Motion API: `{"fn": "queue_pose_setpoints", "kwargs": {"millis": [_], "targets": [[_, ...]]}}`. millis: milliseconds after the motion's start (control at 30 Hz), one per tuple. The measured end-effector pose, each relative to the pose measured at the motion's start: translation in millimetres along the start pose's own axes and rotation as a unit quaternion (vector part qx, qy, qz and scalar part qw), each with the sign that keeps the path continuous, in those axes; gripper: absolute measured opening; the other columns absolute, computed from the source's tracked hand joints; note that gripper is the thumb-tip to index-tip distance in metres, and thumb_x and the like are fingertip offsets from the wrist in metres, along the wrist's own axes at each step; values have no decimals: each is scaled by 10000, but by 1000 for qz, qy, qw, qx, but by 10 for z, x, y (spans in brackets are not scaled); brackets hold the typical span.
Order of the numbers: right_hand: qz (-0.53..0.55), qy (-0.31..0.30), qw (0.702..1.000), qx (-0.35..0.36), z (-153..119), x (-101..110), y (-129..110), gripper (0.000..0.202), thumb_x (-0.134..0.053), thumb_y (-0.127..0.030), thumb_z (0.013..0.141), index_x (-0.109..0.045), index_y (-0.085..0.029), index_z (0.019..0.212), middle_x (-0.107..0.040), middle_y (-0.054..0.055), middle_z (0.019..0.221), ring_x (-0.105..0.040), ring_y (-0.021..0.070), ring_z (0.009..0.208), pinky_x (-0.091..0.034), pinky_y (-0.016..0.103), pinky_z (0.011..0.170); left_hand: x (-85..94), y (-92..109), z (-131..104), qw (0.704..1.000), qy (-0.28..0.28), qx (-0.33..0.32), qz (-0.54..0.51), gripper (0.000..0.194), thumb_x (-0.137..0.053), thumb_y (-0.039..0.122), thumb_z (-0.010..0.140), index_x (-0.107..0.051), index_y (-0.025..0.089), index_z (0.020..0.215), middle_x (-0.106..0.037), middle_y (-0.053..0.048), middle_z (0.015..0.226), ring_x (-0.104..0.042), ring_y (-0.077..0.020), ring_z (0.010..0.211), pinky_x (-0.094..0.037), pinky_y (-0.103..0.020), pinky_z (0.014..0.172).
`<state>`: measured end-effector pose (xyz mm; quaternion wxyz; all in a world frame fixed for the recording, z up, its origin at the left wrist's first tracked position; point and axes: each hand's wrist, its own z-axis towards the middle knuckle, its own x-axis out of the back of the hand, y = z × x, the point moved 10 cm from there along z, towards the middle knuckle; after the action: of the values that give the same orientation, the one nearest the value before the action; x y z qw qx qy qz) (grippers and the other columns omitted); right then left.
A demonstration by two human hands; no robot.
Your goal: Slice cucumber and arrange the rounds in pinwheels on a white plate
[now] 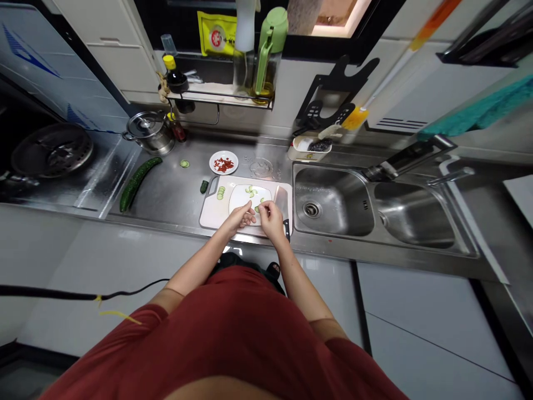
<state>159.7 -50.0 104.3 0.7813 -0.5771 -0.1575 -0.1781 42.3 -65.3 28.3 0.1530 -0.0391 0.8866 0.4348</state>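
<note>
My right hand (272,220) pinches a small green cucumber slice (257,209) over the near right part of a white plate (235,200). Opposite it, my left hand (240,218) hovers by the plate's near edge, its fingers loosely apart and nothing visible in them. Several cucumber pieces (250,191) lie on the plate, fanned out towards its far side. The plate rests on a white cutting board (207,218), where a short row of cucumber slices (220,193) sits to the left. A knife (281,201) lies along the board's right side, handle towards me.
Left of the board are a cucumber stub (204,186) and a long whole cucumber (137,182). Behind stand a small plate of red pieces (224,163) and a clear round dish (261,167). A double sink (337,203) adjoins on the right; a steel pot (150,132) stands back left.
</note>
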Motion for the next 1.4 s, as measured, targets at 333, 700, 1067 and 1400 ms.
{"fn": "queue_pose_setpoints", "kwargs": {"millis": [333,700,1067,1400], "targets": [[-51,-39,997,46,-22,-61,-79,189,-409,-341,927,-534,-226,844,-584,55,849,-528,203,815,-413,328,769,-80,-159,53,997,-47,55,3,528,-604,665,696,-610,137,723,-618,-39,619,-465,-45,442,-179,-162,388],[-41,-43,997,41,-68,-59,-32,189,-430,-327,926,-557,-217,838,-591,50,835,-530,193,803,-415,322,776,-75,-19,71,997,-42,10,-62,408,-785,462,590,-602,156,789,-592,-20,689,-455,-37,488,-152,-143,377],[53,-61,996,-37,-75,-137,194,203,-495,-378,869,-579,-206,803,-610,17,774,-537,157,710,-422,265,648,85,81,124,997,17,-53,-54,402,-844,337,494,-641,155,789,-587,-9,705,-470,-42,559,-261,-152,441],[110,-45,989,-92,-71,-163,290,237,-529,-427,817,-570,-202,753,-614,15,724,-544,155,676,-445,277,669,115,176,110,991,47,-122,-25,425,-838,372,494,-631,142,786,-561,20,629,-418,-34,517,-286,-194,499]]}}
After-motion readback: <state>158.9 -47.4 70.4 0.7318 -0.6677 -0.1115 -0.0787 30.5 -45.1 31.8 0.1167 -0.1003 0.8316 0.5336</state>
